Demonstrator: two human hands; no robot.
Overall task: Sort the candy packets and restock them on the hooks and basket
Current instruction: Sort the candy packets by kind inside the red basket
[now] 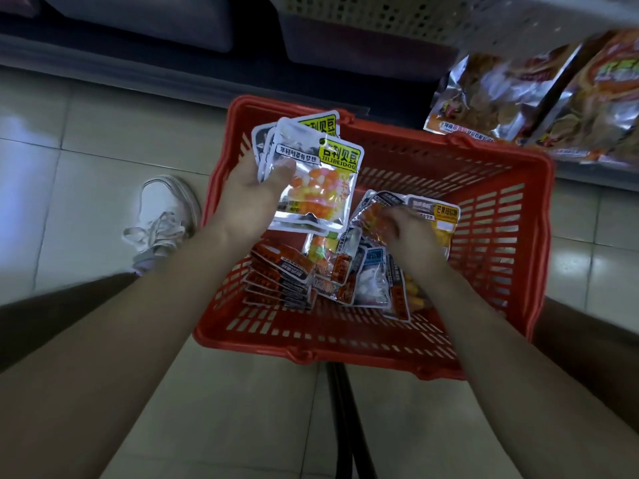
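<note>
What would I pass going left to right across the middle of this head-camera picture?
White shoe → left hand → jelly bean packets it holds → right hand → red basket, its right wall.

We can't tell if the right hand (409, 233) grips anything: fingertips (394, 216) blurred, buried in the loose packets (345, 267). On the left hand (252, 195), we lose the fingers behind the packet stack (321, 181) it holds. The snack bags (539, 98) top right are blurred and cut by the edge.
</note>
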